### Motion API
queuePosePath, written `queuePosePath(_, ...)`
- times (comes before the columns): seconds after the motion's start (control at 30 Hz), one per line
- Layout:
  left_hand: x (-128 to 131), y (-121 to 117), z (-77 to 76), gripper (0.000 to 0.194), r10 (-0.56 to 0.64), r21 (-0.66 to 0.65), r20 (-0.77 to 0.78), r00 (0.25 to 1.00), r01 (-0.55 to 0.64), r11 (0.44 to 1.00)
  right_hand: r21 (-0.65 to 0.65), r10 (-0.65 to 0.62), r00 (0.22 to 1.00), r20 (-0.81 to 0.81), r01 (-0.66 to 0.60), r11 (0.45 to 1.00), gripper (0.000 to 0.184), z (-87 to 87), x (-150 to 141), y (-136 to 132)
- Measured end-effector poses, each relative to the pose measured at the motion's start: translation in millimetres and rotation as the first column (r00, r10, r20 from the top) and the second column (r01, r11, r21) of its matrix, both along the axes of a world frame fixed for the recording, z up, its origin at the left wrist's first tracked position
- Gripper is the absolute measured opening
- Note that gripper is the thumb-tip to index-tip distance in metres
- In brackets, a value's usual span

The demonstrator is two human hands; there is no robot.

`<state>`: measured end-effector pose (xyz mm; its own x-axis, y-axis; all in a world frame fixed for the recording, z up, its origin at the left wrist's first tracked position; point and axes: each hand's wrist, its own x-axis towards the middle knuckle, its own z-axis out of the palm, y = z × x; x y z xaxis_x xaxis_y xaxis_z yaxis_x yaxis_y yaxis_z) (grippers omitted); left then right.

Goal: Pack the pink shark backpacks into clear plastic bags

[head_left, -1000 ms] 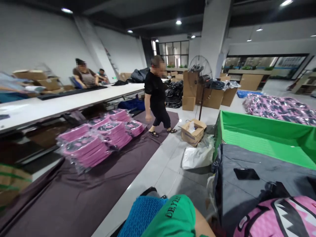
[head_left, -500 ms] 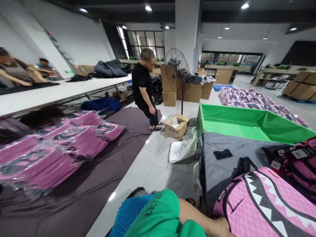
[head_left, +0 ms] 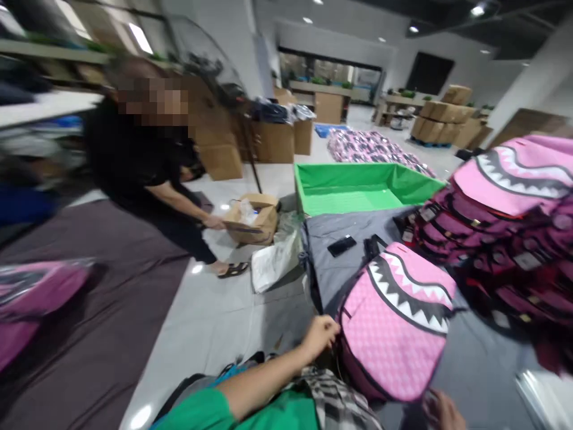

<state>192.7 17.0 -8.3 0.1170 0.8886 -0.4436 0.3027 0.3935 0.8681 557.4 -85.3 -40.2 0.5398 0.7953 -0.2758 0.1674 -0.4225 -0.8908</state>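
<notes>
A pink backpack (head_left: 398,334) with a black-and-white shark-tooth band lies face up on the grey-covered table (head_left: 322,233). My left hand (head_left: 320,335) is at its left side edge, fingers curled in a pinch; whatever sits between the fingertips is too small to make out. By the bag's bottom right corner, my right hand (head_left: 445,412) is partly cut off by the frame and smeared, so its grip is unclear. A black phone (head_left: 341,245) rests on the cover beyond the bag.
Stacked pink backpacks (head_left: 505,203) rise on the right, with clear plastic bags (head_left: 546,394) below them. Behind the table stands a green-lined bin (head_left: 358,173). To the left, a person in black (head_left: 134,143) bends with one hand at an open carton (head_left: 255,221); a white sack (head_left: 273,263) lies beside it.
My view has swung right, bringing the backpack stack and my right hand into sight. My left hand now shows at the bag's side, fingers curled. The person in black has bent towards the carton.
</notes>
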Motion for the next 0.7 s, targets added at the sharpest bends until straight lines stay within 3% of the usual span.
queuePosePath(0.07,-10,8,-5.1,0.035,0.081,0.085,-0.093,0.992,-0.073,0.994,-0.026,0.145,0.984,-0.102,-0.149,0.989,0.06,-5.3,-56,-16)
queuePosePath(0.13,-13,20,-15.1,0.046,0.039,0.175,-0.151,0.988,-0.012,0.984,-0.048,0.1,0.982,-0.16,-0.109,0.993,0.059,-13.9,-100,-23)
queuePosePath(0.17,-12,24,-20.6,0.054,-0.033,0.218,-0.183,0.982,0.073,0.973,-0.062,0.071,0.98,-0.186,-0.084,0.995,0.057,-19.0,-115,-25)
queuePosePath(0.27,-10,20,-30.9,0.062,-0.243,0.284,-0.293,0.925,0.326,0.902,-0.089,0.002,0.967,-0.255,-0.026,0.996,0.045,-29.2,-139,-37)
queuePosePath(0.37,-19,-1,-26.7,0.041,-0.244,0.364,-0.423,0.872,0.41,0.836,-0.104,-0.03,0.947,-0.319,-0.004,0.995,0.037,-28.6,-141,-49)
queuePosePath(0.43,-26,-9,-18.9,0.032,-0.34,0.437,-0.451,0.825,0.536,0.723,-0.104,-0.037,0.939,-0.342,0.001,0.995,0.036,-26.7,-137,-51)
queuePosePath(0.47,-26,-11,-14.9,0.033,-0.452,0.447,-0.446,0.772,0.63,0.635,-0.098,-0.038,0.94,-0.34,0.004,0.995,0.036,-25.9,-134,-51)
queuePosePath(0.53,-19,-8,-8.5,0.036,-0.708,0.385,-0.416,0.57,0.816,0.431,-0.076,-0.036,0.952,-0.304,0.014,0.997,0.037,-24.5,-132,-49)
queuePosePath(0.6,-4,-1,-5.3,0.035,-0.854,0.278,-0.368,0.367,0.92,0.276,-0.076,-0.009,0.984,-0.179,-0.005,0.997,0.042,-22.1,-134,-45)
queuePosePath(0.7,26,8,-2.8,0.03,-0.923,0.137,-0.326,0.205,0.976,0.169,-0.122,0.087,0.994,0.064,-0.078,0.989,0.049,-16.9,-138,-39)
